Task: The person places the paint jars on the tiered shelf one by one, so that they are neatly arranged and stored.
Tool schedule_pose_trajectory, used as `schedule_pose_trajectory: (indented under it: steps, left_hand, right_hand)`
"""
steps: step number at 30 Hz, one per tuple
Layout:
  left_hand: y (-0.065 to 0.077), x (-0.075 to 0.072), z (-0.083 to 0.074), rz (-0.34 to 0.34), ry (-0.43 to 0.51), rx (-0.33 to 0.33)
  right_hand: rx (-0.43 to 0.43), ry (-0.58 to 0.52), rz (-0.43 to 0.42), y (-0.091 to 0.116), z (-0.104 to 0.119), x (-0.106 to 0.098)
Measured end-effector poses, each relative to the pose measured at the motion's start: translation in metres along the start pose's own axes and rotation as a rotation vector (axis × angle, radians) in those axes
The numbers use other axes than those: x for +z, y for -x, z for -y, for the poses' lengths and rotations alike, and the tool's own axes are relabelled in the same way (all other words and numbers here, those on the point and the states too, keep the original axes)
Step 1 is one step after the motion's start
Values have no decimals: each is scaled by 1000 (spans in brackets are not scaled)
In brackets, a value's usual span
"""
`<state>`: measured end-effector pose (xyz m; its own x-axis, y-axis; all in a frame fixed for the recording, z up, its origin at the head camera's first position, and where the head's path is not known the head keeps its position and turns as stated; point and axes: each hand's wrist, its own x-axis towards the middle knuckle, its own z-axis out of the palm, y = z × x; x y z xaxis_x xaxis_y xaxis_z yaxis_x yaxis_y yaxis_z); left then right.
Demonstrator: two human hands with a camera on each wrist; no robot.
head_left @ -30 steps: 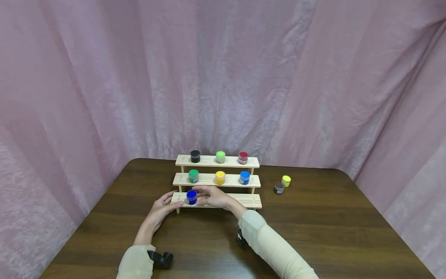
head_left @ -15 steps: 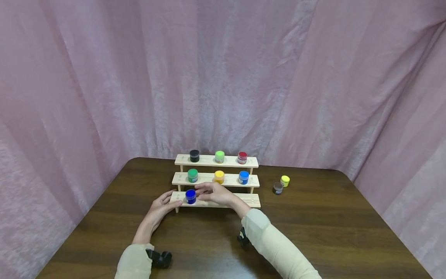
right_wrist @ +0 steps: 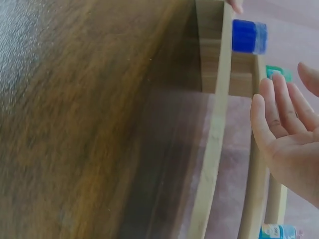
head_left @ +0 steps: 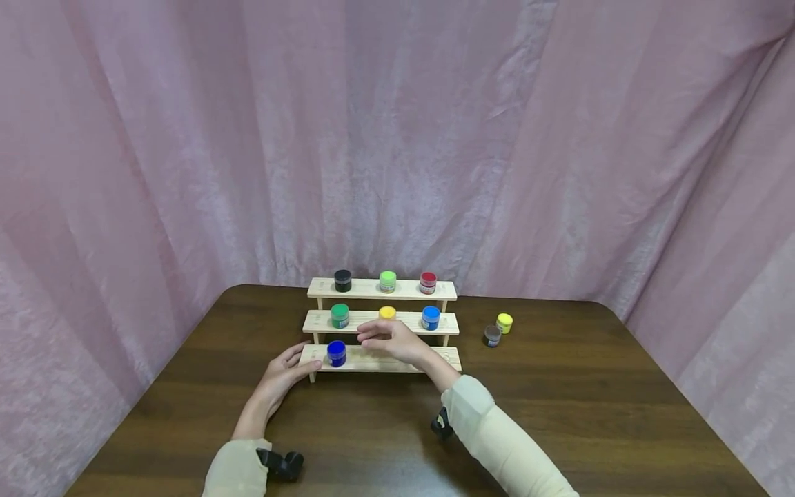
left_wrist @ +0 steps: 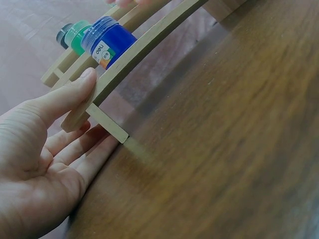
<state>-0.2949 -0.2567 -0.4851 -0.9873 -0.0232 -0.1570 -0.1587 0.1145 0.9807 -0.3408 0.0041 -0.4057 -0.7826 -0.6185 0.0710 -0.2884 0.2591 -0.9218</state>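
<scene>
A dark blue paint jar (head_left: 337,353) stands upright near the left end of the bottom step of a three-tier wooden display stand (head_left: 397,359). My left hand (head_left: 282,378) holds that step's left end, thumb on top and fingers beneath, as the left wrist view shows at the thumb (left_wrist: 75,92). Over the middle of the same step hovers my right hand (head_left: 397,343), apart from the jar, its fingers loosely bent around nothing. It partly covers the yellow-orange jar (head_left: 388,313) behind it. The middle tier also bears a green jar (head_left: 339,315) and a blue jar (head_left: 430,318).
On the top tier stand a black jar (head_left: 343,280), a light green jar (head_left: 388,281) and a red jar (head_left: 428,282). Right of the stand, a brown jar (head_left: 492,336) and a yellow jar (head_left: 504,323) sit on the wooden table (head_left: 559,400). A pink curtain hangs behind.
My right hand has let go of the dark blue jar and drawn back to the right. The jar stays on the bottom step. My left hand keeps its place on the stand.
</scene>
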Motion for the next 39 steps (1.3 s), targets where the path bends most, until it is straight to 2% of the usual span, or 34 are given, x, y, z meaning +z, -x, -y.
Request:
schedule_pose_trajectory:
  steps: [14, 18, 26, 39]
  left_hand:
    - [3, -6, -3, 8, -32, -2]
    - [3, -6, -3, 4, -27, 1]
    - [2, -8, -2, 10, 31, 19]
    - [2, -8, -2, 7, 12, -4]
  right_hand:
    - [11, -95, -161, 16, 18, -21]
    - [8, -135, -211, 20, 19, -29]
    - [-8, -139, -287, 29, 18, -48]
    - [18, -211, -437, 44, 12, -73]
